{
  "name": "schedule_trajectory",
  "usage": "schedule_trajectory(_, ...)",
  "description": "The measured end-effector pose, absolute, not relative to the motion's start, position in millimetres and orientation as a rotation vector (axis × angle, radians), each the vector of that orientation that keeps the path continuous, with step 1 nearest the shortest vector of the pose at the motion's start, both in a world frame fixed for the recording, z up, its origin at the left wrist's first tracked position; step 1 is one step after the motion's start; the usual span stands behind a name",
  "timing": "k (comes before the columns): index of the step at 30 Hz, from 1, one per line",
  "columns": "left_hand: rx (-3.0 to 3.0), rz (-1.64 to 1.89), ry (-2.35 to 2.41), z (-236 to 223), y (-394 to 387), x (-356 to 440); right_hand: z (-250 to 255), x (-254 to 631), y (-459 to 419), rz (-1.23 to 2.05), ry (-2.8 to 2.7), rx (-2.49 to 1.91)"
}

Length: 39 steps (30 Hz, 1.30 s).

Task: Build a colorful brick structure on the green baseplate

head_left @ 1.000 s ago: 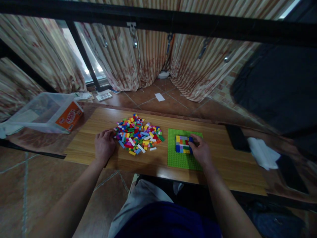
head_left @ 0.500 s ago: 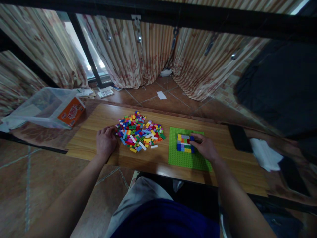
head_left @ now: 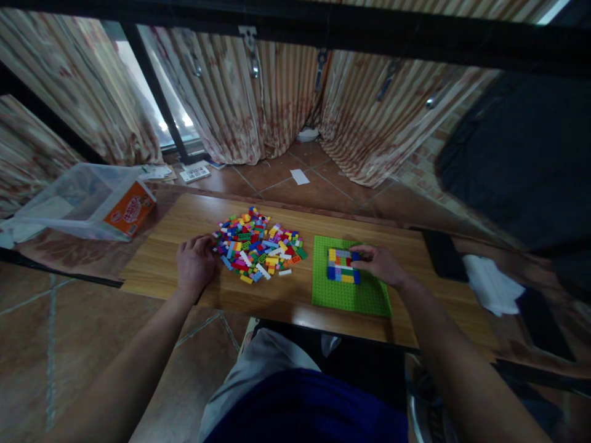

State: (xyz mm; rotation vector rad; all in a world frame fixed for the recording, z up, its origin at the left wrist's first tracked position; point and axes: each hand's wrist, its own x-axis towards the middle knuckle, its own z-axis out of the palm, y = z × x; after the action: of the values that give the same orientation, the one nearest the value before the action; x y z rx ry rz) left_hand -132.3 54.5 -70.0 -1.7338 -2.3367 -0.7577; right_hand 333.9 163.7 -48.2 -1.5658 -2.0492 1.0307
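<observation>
A green baseplate (head_left: 369, 301) lies on the table in front of me. On it stands a small rectangular build of toy bricks (head_left: 342, 272) in blue, yellow, grey, white and red. My right hand (head_left: 381, 264) reaches in from the right, thumb and forefinger closed about a blue brick (head_left: 354, 256) at the build's upper right side. To the left, a heap of loose toy bricks (head_left: 258, 249) in many colours is spread out. My left hand (head_left: 196, 264) rests at the heap's left edge with fingers curled; their tips are hidden, and anything in them cannot be made out.
A clear plastic bin (head_left: 83, 209) with an orange label stands left of the wooden board (head_left: 157, 246). To the right lie a black phone-like slab (head_left: 444, 255) and a white crumpled sheet (head_left: 492, 284). A dark bar (head_left: 295, 18) crosses the top of the view.
The view has shifted slightly. My right hand has turned a little at the build, its fingers still at the same side. My left hand stays at the heap's edge.
</observation>
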Motion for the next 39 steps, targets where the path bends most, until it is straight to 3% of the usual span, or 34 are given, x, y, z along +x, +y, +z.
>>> schedule_trajectory(28, -1.729, -0.763, -2.331, -73, 54, -134, -45, 338, 164, 0.994, -2.24, -1.504)
schedule_trajectory(35, -1.727, -0.774, -2.3, -77, 55, -136, -60, 348, 146, 0.923, -1.793, -1.565)
schedule_trajectory(39, -1.721, -0.774, -2.329, -76, 55, -135, -59, 339, 140, 0.909, -1.814, -1.525)
